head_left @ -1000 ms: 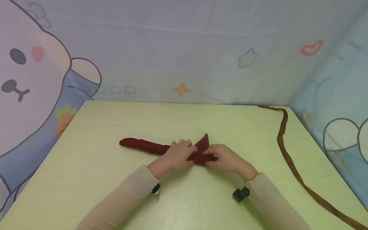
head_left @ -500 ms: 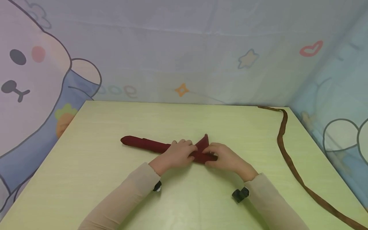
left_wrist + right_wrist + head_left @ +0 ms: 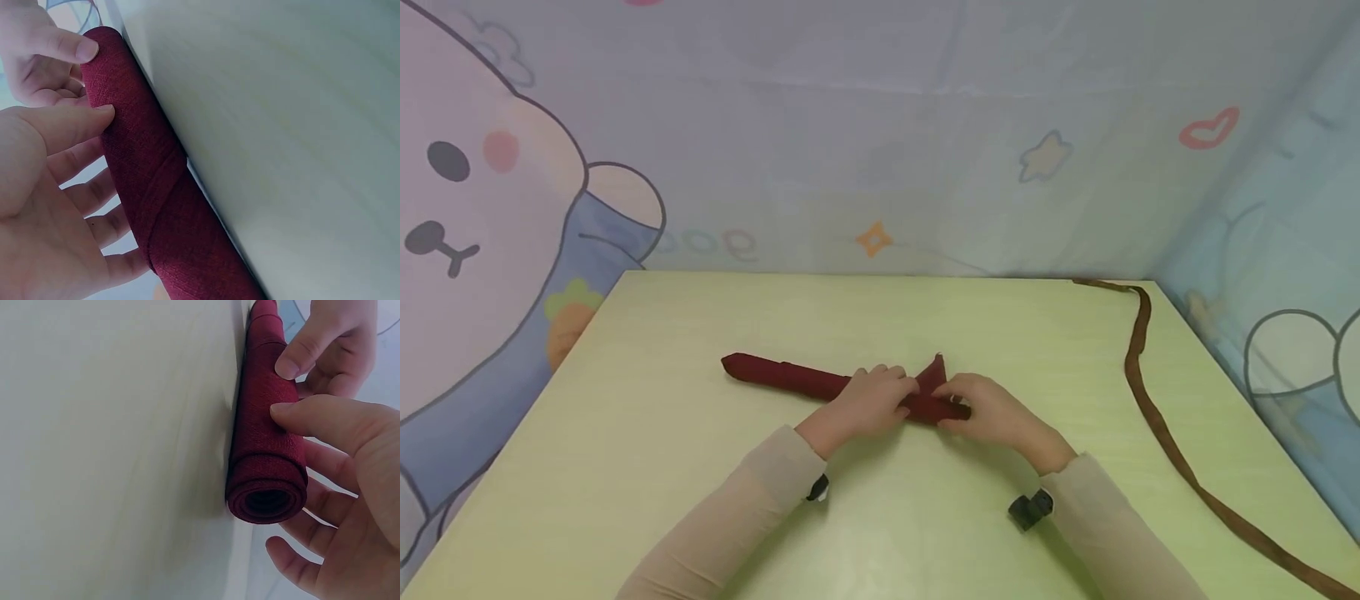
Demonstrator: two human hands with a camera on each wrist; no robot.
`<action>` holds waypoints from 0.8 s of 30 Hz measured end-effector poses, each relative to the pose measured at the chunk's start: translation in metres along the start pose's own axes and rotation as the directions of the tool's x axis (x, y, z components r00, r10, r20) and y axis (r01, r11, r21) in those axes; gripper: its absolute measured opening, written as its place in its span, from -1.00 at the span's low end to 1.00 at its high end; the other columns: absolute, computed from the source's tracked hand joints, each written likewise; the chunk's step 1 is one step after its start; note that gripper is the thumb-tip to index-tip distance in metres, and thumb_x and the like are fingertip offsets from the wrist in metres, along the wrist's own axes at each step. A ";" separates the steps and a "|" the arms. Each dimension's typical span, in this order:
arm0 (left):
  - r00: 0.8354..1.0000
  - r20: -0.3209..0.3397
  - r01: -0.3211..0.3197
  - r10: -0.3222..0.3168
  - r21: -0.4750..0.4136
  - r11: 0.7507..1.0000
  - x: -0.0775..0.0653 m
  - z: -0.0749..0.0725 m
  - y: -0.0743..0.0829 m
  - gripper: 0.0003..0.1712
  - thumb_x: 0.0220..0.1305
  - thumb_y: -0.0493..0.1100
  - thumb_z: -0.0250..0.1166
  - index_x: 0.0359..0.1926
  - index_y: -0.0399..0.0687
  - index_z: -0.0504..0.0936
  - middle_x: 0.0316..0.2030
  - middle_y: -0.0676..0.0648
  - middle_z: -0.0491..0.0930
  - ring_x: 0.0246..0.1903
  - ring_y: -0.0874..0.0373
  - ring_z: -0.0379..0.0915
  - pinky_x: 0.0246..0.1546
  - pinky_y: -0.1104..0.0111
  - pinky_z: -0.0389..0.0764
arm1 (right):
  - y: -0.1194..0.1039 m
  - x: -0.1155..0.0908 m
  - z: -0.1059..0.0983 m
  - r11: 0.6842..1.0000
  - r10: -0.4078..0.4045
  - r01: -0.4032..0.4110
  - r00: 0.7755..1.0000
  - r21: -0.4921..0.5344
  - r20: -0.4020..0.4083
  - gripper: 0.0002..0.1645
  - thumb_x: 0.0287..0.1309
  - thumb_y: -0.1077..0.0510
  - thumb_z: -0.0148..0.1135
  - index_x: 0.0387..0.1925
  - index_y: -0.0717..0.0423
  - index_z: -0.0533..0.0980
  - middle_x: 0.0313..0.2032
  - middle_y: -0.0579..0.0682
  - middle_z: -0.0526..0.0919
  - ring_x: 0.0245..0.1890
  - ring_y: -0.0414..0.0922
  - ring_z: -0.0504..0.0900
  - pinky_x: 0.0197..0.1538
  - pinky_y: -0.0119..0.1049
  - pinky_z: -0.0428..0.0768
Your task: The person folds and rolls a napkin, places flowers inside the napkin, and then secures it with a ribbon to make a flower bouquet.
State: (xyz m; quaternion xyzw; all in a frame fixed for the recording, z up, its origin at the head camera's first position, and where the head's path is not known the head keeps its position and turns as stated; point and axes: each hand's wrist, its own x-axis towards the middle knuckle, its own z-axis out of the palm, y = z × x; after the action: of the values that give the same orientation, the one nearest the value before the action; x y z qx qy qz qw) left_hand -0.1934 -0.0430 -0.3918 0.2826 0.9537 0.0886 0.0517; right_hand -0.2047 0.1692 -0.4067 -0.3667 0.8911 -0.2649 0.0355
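A dark red cloth (image 3: 790, 377) lies rolled into a long tube on the table, slanting slightly from upper left to lower right. Behind the tube a pointed corner flap (image 3: 935, 375) stretches away on the tabletop. My left hand (image 3: 868, 402) grips the roll right of its middle, thumb on the near side and fingers over the far side. Close by, my right hand (image 3: 988, 408) holds the right end the same way. The right wrist view shows the spiral layers at the roll's end (image 3: 267, 503), with both thumbs pressing the cloth. A wrapped edge crosses the roll (image 3: 150, 181) in the left wrist view.
A long brown strap (image 3: 1157, 417) runs down the right side of the pale table (image 3: 917, 517), from the back edge to the front right. Printed cartoon curtains (image 3: 820, 142) hang behind and beside the table. Small dark cameras (image 3: 1030, 508) sit at both wrists.
The roll's left end has shifted a little to the right and its outline looks straighter. Both hands keep their hold with only slight movement. The head view has tilted slightly.
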 end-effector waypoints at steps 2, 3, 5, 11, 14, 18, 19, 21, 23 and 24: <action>1.000 0.004 -0.001 0.001 -0.007 1.000 0.001 0.001 0.001 -0.74 0.35 -0.14 0.21 0.03 -0.03 0.59 -0.14 -0.04 0.55 -0.11 -0.01 0.45 -0.16 0.10 0.46 | 0.001 -0.001 0.001 1.000 0.008 -0.008 1.000 -0.016 0.000 -0.60 0.03 0.24 0.40 -0.06 0.29 0.57 -0.16 0.10 0.63 -0.15 -0.01 0.57 -0.04 -0.14 0.54; 1.000 0.006 -0.001 0.001 -0.009 1.000 0.001 0.001 0.001 -0.74 0.35 -0.14 0.21 0.03 -0.03 0.59 -0.14 -0.03 0.55 -0.12 0.00 0.45 -0.16 0.10 0.46 | 0.001 -0.002 0.001 1.000 0.010 -0.010 1.000 -0.020 0.000 -0.59 0.02 0.24 0.40 -0.06 0.29 0.57 -0.16 0.10 0.62 -0.15 -0.01 0.57 -0.04 -0.13 0.54; 1.000 0.006 -0.001 0.001 -0.009 1.000 0.002 0.001 0.002 -0.74 0.35 -0.14 0.21 0.03 -0.03 0.60 -0.15 -0.03 0.55 -0.13 0.00 0.46 -0.18 0.11 0.47 | 0.001 -0.003 0.001 0.999 0.019 -0.019 1.000 -0.026 0.001 -0.58 0.00 0.24 0.41 -0.06 0.29 0.57 -0.16 0.09 0.62 -0.15 -0.01 0.56 -0.04 -0.13 0.53; 1.000 0.016 0.008 -0.008 -0.018 1.000 0.002 0.003 0.003 -0.72 0.35 -0.12 0.20 0.05 -0.02 0.59 -0.12 -0.03 0.56 -0.12 0.00 0.46 -0.18 0.12 0.47 | 0.003 -0.004 0.003 0.999 0.027 -0.026 1.000 -0.033 0.008 -0.56 -0.03 0.24 0.44 -0.06 0.27 0.57 -0.19 0.05 0.60 -0.19 -0.06 0.54 -0.08 -0.17 0.53; 1.000 0.015 0.008 -0.008 -0.027 1.000 0.001 0.001 0.002 -0.71 0.35 -0.13 0.20 0.06 -0.02 0.59 -0.12 -0.03 0.56 -0.12 0.01 0.45 -0.18 0.12 0.46 | 0.003 -0.002 0.004 0.999 0.011 -0.011 1.000 -0.038 0.007 -0.58 -0.02 0.24 0.42 -0.07 0.27 0.57 -0.19 0.04 0.61 -0.20 -0.07 0.54 -0.09 -0.18 0.53; 1.000 -0.003 0.000 -0.001 -0.035 0.999 0.002 -0.001 0.001 -0.69 0.31 -0.13 0.23 0.07 -0.01 0.56 -0.10 -0.03 0.54 -0.09 0.01 0.44 -0.15 0.12 0.46 | 0.003 0.001 0.001 0.999 -0.016 0.016 1.000 -0.032 0.006 -0.64 0.04 0.26 0.35 -0.08 0.28 0.58 -0.18 0.06 0.64 -0.18 -0.06 0.56 -0.06 -0.15 0.53; 1.000 -0.009 -0.002 0.002 -0.032 0.999 0.003 0.000 0.000 -0.67 0.30 -0.13 0.25 0.07 -0.01 0.55 -0.09 -0.03 0.53 -0.08 0.01 0.43 -0.14 0.11 0.46 | 0.004 0.001 0.000 0.999 -0.020 0.020 1.000 -0.025 0.007 -0.66 0.05 0.27 0.32 -0.08 0.28 0.59 -0.18 0.06 0.65 -0.17 -0.06 0.57 -0.05 -0.15 0.53; 1.000 -0.014 -0.002 0.001 -0.030 1.000 0.004 0.000 -0.001 -0.65 0.28 -0.13 0.27 0.08 0.00 0.54 -0.06 -0.03 0.52 -0.05 0.01 0.43 -0.11 0.10 0.45 | 0.005 0.003 -0.001 1.000 -0.023 0.023 1.000 -0.003 0.008 -0.68 0.08 0.29 0.29 -0.08 0.27 0.59 -0.17 0.05 0.67 -0.16 -0.06 0.58 -0.03 -0.14 0.53; 1.000 -0.016 0.001 -0.002 -0.025 1.000 0.005 0.000 -0.001 -0.64 0.27 -0.14 0.27 0.09 -0.01 0.53 -0.03 -0.03 0.52 -0.03 0.00 0.42 -0.10 0.09 0.45 | 0.007 0.005 -0.001 0.999 -0.024 0.023 1.000 0.026 0.010 -0.70 0.10 0.30 0.26 -0.09 0.26 0.59 -0.16 0.05 0.67 -0.15 -0.06 0.59 -0.02 -0.14 0.54; 1.000 -0.016 0.004 -0.004 -0.024 1.000 0.006 0.001 -0.002 -0.64 0.28 -0.15 0.27 0.10 -0.01 0.54 -0.03 -0.03 0.53 -0.03 -0.01 0.42 -0.09 0.08 0.45 | 0.007 0.006 -0.001 0.999 -0.020 0.020 1.000 0.036 0.011 -0.71 0.11 0.30 0.26 -0.09 0.26 0.59 -0.16 0.05 0.67 -0.15 -0.06 0.59 -0.02 -0.14 0.54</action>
State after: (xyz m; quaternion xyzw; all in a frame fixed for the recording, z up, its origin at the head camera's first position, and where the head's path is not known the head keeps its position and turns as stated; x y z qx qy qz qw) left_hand -0.1991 -0.0414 -0.3931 0.2793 0.9536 0.1022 0.0477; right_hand -0.2137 0.1699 -0.4086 -0.3765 0.8822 -0.2793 0.0444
